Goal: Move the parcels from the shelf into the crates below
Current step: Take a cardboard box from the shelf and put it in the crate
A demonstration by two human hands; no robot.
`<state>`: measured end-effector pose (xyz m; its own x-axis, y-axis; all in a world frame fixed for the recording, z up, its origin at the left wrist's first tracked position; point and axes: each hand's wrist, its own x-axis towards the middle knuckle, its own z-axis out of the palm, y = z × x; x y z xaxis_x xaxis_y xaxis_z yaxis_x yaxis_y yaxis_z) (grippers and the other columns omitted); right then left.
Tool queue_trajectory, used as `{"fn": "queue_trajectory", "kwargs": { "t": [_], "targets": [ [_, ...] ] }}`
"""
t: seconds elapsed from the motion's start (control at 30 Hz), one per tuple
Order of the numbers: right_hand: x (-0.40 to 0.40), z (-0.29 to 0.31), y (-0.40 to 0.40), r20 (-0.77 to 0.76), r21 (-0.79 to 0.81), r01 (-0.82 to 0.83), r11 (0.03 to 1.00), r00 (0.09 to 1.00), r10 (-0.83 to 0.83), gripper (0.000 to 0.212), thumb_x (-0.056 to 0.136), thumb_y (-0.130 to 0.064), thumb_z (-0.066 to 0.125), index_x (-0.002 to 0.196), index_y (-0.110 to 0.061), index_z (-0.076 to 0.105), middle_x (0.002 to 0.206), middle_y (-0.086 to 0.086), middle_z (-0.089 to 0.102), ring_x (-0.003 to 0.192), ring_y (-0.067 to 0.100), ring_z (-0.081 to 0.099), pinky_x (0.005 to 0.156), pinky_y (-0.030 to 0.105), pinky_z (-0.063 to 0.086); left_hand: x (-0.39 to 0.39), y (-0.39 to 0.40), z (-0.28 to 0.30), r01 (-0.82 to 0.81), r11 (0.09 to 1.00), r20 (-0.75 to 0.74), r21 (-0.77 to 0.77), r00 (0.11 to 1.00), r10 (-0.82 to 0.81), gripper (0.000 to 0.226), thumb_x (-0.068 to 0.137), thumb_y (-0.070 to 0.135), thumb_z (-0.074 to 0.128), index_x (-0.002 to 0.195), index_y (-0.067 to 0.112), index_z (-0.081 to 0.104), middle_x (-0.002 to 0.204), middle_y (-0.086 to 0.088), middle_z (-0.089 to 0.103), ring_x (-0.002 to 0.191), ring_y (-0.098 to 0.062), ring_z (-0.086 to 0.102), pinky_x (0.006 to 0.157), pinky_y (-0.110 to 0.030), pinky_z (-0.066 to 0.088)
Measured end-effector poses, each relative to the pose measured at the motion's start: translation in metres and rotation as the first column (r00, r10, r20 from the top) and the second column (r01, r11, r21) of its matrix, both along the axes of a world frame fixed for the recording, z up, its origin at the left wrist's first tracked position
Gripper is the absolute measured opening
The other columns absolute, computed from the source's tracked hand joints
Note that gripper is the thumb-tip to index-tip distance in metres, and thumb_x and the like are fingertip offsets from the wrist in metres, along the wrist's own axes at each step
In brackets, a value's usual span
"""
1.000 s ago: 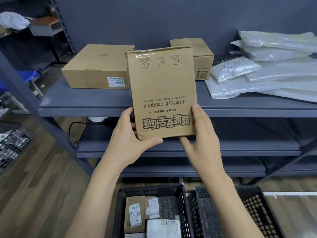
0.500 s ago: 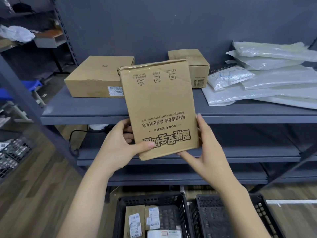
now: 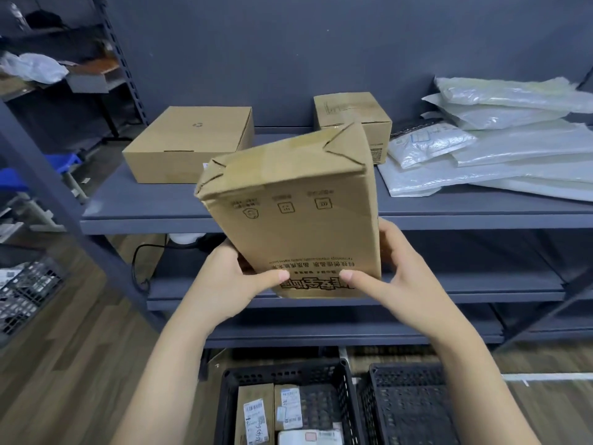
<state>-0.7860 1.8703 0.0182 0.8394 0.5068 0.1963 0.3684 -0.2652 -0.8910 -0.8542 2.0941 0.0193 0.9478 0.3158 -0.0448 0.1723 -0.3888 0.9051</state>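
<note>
Left hand (image 3: 231, 281) and right hand (image 3: 407, 277) pinch the lower corners of a tilted cardboard parcel (image 3: 295, 213) held before the shelf (image 3: 144, 216), above the crates (image 3: 288, 374); so low a grip risks its tipping forward.

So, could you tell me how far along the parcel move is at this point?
Partly done. Several labelled parcels already lie in the left crate; the right crate shows none. The left hand and right hand hold a brown box in front of the shelf. Two cardboard boxes and the plastic mailers remain on it.
</note>
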Motion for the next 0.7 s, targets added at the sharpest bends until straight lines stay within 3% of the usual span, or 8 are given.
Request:
{"fn": "queue_trajectory", "kwargs": {
  "t": [0.07, 0.17, 0.27, 0.33, 0.43, 0.57, 0.63, 0.7],
  "targets": [
    [0.001, -0.002, -0.001, -0.001, -0.059, -0.001, 0.998, 1.0, 0.001, 0.055, 0.075, -0.013, 0.077, 0.116, -0.034, 0.047, 0.102, -0.022, 0.063, 0.094, -0.001, 0.058, 0.078, 0.011, 0.044, -0.002, -0.001, 0.003, -0.022, 0.998, 0.067, -0.063, 0.997, 0.026, 0.043, 0.067, 0.025, 0.082, 0.104, 0.027, 0.062, 0.101, 0.015, 0.068, 0.097, -0.004, 0.062, 0.089, -0.027, 0.05],
    [0.002, -0.006, -0.005, -0.005, -0.127, -0.003, 0.992, 1.0, 0.002, 0.052, 0.073, -0.011, 0.077, 0.107, -0.034, 0.047, 0.092, -0.02, 0.061, 0.087, 0.001, 0.057, 0.071, 0.011, 0.046, -0.009, 0.004, 0.008, -0.005, 0.994, 0.191, -0.109, 0.981, 0.026, 0.075, 0.054, 0.033, 0.088, 0.121, 0.032, 0.055, 0.11, 0.014, 0.067, 0.106, -0.006, 0.061, 0.094, -0.031, 0.048],
    [0.004, -0.008, -0.006, 0.044, -0.148, 0.029, 0.989, 0.999, -0.023, 0.05, 0.072, -0.011, 0.077, 0.106, -0.032, 0.047, 0.094, -0.015, 0.061, 0.085, 0.001, 0.055, 0.072, 0.012, 0.045, -0.017, 0.009, 0.013, -0.003, 0.997, 0.271, -0.076, 0.962, 0.023, 0.097, 0.055, 0.027, 0.085, 0.133, 0.049, 0.033, 0.116, 0.022, 0.059, 0.108, 0.006, 0.055, 0.091, -0.014, 0.043],
    [0.006, -0.009, -0.006, 0.098, -0.151, 0.047, 0.987, 0.995, -0.032, 0.052, 0.071, -0.006, 0.076, 0.105, -0.033, 0.049, 0.093, -0.014, 0.06, 0.084, 0.001, 0.053, 0.07, 0.009, 0.042, -0.02, 0.013, 0.015, -0.018, 1.0, 0.316, -0.019, 0.949, 0.023, 0.095, 0.054, 0.025, 0.081, 0.13, 0.051, 0.029, 0.121, 0.02, 0.055, 0.107, 0.008, 0.055, 0.09, -0.011, 0.043],
    [0.011, -0.012, -0.005, 0.186, -0.173, 0.083, 0.981, 0.981, -0.05, 0.052, 0.07, -0.004, 0.075, 0.1, -0.038, 0.048, 0.091, -0.017, 0.057, 0.086, 0.004, 0.052, 0.07, 0.012, 0.041, -0.022, 0.019, 0.013, -0.008, 0.999, 0.362, 0.043, 0.932, -0.008, 0.091, 0.056, 0.024, 0.08, 0.127, 0.049, 0.031, 0.126, 0.016, 0.051, 0.112, 0.003, 0.054, 0.095, -0.016, 0.044],
    [0.017, -0.016, -0.004, 0.295, -0.2, 0.111, 0.974, 0.954, -0.048, 0.065, 0.069, 0.001, 0.071, 0.099, -0.048, 0.041, 0.098, -0.019, 0.054, 0.092, 0.003, 0.05, 0.074, 0.007, 0.036, -0.025, 0.022, 0.011, 0.0, 0.939, 0.345, 0.344, 0.93, -0.126, 0.071, 0.067, 0.011, 0.082, 0.123, 0.04, 0.05, 0.115, 0.012, 0.052, 0.106, -0.001, 0.053, 0.09, -0.019, 0.045],
    [0.017, -0.016, -0.002, 0.303, -0.195, 0.09, 0.977, 0.953, -0.027, 0.069, 0.07, 0.001, 0.071, 0.107, -0.048, 0.04, 0.112, -0.018, 0.051, 0.106, 0.003, 0.048, 0.084, 0.006, 0.035, -0.025, 0.022, 0.012, -0.036, 0.894, 0.393, 0.447, 0.905, -0.16, 0.059, 0.065, 0.004, 0.081, 0.113, 0.031, 0.059, 0.11, 0.009, 0.052, 0.101, -0.002, 0.052, 0.084, -0.015, 0.044],
    [0.016, -0.015, 0.001, 0.373, -0.189, 0.063, 0.98, 0.928, 0.012, 0.07, 0.07, -0.002, 0.073, 0.123, -0.036, 0.043, 0.129, -0.012, 0.047, 0.123, 0.005, 0.04, 0.103, 0.018, 0.032, -0.024, 0.021, 0.011, -0.09, 0.838, 0.45, 0.539, 0.871, -0.196, 0.058, 0.061, -0.006, 0.078, 0.108, 0.023, 0.059, 0.109, 0.007, 0.052, 0.102, 0.002, 0.049, 0.081, -0.009, 0.039]
  ]
}}
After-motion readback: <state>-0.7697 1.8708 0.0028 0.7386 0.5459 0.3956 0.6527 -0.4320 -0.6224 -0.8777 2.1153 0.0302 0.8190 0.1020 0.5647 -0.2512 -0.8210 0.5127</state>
